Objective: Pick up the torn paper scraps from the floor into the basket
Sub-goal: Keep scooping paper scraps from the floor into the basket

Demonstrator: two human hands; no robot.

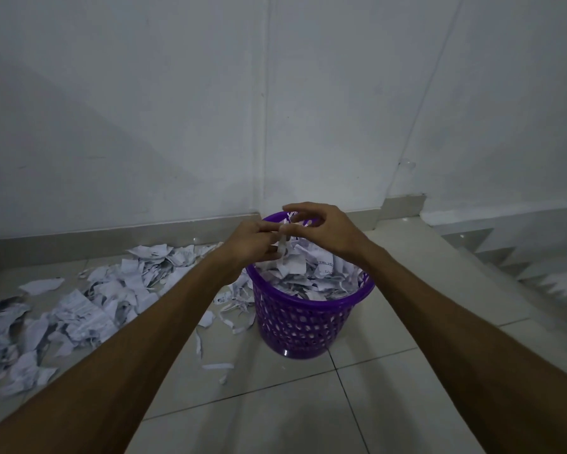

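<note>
The left hand (249, 244) and the right hand (321, 231) met over the basket (308, 322). The left hand pinched a small white scrap (283, 247) with its fingers curled round it. The right hand's thumb and fingers touched the top of the same scrap, and its other fingers were bent above it. The scrap hung down over the open mouth of the basket. Both arms were bare and reached straight out from the bottom corners.

The basket was purple plastic and round, with rows of small holes in its wall and a thick smooth rim. It stood on the floor (390, 404) right under the hands. Paper (315, 276) filled it to the top and lay heaped above the rim. Some bits had tiny grey print on them, but it was too small to read.

To the left of the basket a big pile (89, 299) of torn scraps lay on the floor, going off to the left edge. The scraps were white, crumpled and ragged, some with dark grey marks. A few thin strips (218, 367) lay apart, nearer to the person. More strips touched the left side of the basket.

The floor was smooth shiny tile with thin dark lines. It was bare in front of the basket and to its right. A plain grey wall (177, 109) stood close behind the basket. Steps (505, 253) with a zigzag edge went down on the right.
</note>
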